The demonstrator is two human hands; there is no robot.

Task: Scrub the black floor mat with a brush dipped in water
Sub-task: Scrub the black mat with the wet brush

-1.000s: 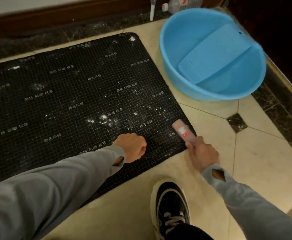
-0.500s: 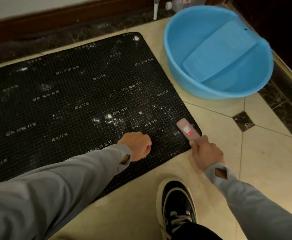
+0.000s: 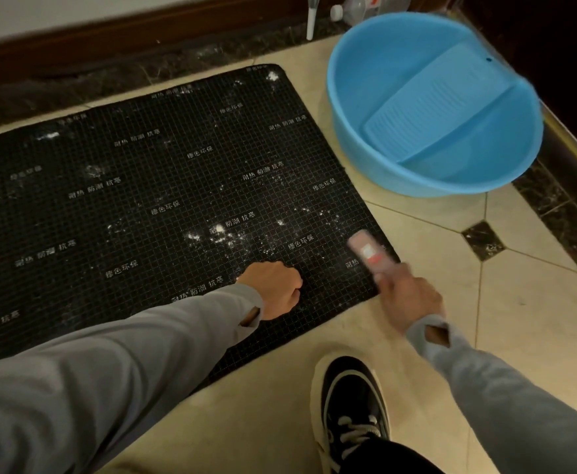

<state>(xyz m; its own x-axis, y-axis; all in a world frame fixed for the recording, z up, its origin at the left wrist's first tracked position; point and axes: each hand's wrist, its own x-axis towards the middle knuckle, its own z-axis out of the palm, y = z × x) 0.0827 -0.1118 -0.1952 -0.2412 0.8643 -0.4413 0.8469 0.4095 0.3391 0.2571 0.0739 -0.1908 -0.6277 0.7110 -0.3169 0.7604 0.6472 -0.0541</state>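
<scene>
Mat point(image 3: 143, 206), R hand point(image 3: 408, 299) gripping brush point(image 3: 371, 253), prob. touching

The black floor mat point(image 3: 136, 206) lies flat across the left of the floor point(image 3: 537, 319), its wide far and left stretches open above. On its near right part a left hand point(image 3: 273, 289) rests as a fist, and at its near right corner a right hand point(image 3: 410, 295) grips a pink brush point(image 3: 371, 251). A blue basin point(image 3: 355, 131) with a washboard point(image 3: 441, 111) blocks the far right; bare tile lies between basin and brush. A shoe point(image 3: 352, 405) stands near the mat's near edge.
</scene>
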